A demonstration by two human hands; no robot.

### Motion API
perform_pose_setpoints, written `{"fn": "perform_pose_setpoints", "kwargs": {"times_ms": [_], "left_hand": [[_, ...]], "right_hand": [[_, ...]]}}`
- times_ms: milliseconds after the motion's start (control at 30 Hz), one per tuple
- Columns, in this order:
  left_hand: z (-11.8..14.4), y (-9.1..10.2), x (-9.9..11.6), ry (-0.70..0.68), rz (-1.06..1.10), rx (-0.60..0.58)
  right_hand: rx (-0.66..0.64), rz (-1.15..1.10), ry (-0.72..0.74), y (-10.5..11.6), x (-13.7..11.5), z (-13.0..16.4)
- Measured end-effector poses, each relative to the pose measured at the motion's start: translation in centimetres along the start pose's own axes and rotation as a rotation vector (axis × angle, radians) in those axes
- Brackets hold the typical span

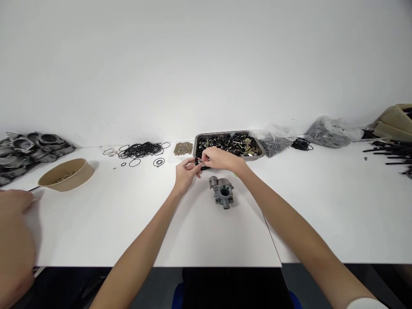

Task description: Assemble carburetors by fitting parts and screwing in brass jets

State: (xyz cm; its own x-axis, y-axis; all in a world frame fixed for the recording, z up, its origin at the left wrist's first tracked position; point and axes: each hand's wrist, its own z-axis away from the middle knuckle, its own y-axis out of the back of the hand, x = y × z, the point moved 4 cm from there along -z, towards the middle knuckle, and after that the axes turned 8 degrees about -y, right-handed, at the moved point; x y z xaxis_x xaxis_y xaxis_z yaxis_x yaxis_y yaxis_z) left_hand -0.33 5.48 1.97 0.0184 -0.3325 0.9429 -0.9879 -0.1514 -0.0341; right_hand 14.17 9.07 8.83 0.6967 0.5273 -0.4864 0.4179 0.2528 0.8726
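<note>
Left hand (184, 175) clamped on a small black part (196, 161), right hand (219, 158) pinched tight at its end; grey metal casting (220, 194) sat at their five o'clock!

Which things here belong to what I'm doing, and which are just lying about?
Probably in use:
small black part at left hand and right hand
nearby grey metal body
parts tray

Seemingly lying about:
black rings
tan bowl
piled castings

Assembly workshop: a white counter (322, 206) carries piled metal castings (32, 151), black rings (141, 150) and a tray (195, 146) of small parts (220, 142).
</note>
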Motion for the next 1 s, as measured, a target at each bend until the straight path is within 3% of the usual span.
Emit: {"fn": "perform_pose_setpoints", "kwargs": {"times_ms": [300,567,733,933,1000], "left_hand": [[0.2,0.6,1.0,-0.103,-0.014,0.190],[0.2,0.6,1.3,-0.093,0.031,0.174],[0.0,0.8,1.4,-0.048,0.043,0.207],[0.2,0.4,1.2,-0.005,0.059,0.181],[0.4,0.3,1.2,0.003,0.067,0.165]], "right_hand": [[-0.053,-0.101,-0.010,-0.6,0.3,-0.9],[-0.133,-0.253,0.007,-0.2,0.3,-0.7],[-0.115,-0.315,-0.037,0.4,1.7,0.6],[-0.291,-0.666,-0.059,-3.0,3.3,4.7],[-0.291,-0.786,-0.066,-4.1,3.5,5.9]]}}
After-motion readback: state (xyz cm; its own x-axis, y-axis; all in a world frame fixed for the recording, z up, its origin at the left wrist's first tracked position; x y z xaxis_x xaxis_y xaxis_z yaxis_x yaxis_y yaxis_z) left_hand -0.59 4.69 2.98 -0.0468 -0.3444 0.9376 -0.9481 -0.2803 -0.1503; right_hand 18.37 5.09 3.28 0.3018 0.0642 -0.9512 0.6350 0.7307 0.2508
